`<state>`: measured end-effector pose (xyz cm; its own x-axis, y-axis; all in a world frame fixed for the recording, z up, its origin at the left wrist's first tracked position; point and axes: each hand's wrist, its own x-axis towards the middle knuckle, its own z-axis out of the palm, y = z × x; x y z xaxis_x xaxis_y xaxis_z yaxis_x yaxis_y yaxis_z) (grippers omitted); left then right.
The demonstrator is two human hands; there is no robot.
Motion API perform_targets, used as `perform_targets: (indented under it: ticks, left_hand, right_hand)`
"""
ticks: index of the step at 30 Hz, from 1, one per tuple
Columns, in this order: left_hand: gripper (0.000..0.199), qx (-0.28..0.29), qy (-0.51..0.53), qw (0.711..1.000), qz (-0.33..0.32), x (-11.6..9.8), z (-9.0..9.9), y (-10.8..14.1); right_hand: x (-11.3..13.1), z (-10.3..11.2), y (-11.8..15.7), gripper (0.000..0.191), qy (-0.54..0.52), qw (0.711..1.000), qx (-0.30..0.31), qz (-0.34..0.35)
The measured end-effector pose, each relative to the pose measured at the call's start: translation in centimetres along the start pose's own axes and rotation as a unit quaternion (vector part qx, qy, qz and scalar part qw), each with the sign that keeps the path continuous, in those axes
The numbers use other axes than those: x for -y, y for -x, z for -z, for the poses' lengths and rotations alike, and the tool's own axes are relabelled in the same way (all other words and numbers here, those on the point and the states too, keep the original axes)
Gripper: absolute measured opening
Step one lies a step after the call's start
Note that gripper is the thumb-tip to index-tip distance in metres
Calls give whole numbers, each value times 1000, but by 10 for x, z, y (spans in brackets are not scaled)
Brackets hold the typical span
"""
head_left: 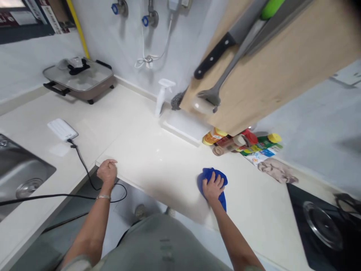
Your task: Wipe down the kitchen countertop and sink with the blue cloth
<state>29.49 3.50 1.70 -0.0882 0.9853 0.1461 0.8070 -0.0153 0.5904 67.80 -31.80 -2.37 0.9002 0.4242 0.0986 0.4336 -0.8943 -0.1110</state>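
My right hand (213, 187) presses down on a blue cloth (208, 173), fingers bent over it, on the white countertop (141, 150). Part of the cloth shows past the wrist, and the palm side is hidden. At the counter's inner corner, my left hand (107, 171) is closed in a loose fist, with nothing visible in it. A bracelet (103, 197) circles that wrist. Close by the left hand, a black cable (81, 160) runs from a white power bank-like device (62, 129) over the counter edge.
At the back stand a spray bottle (161, 98), a white tray (182, 131) and seasoning bottles (229, 145). Utensils hang on a wooden board (270, 82). An electric pan (80, 81) is far left, a sink (25, 165) left, a cooktop (307, 226) right, beside a crumpled rag (278, 171).
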Motion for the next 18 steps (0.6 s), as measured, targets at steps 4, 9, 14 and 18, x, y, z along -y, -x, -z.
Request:
perform_targets:
  ticks: [4,9,14,18]
  left_hand:
    - [34,15,6,1000,-17,-3,-16,-1]
    - [34,30,5,999,-26,-1,-20,1]
    - [33,52,-3,998,-36,1,-18,2]
    - [31,58,-8,997,-47,5,-20,3]
  right_hand:
    - [71,-4,-25,71,8,999,8,32]
    - [160,-10,-29,72,11,988,33,151]
    - [251,-15,-26,75,-19,947,48,316]
    - [331,-17,-41,76,-28,910,78,407]
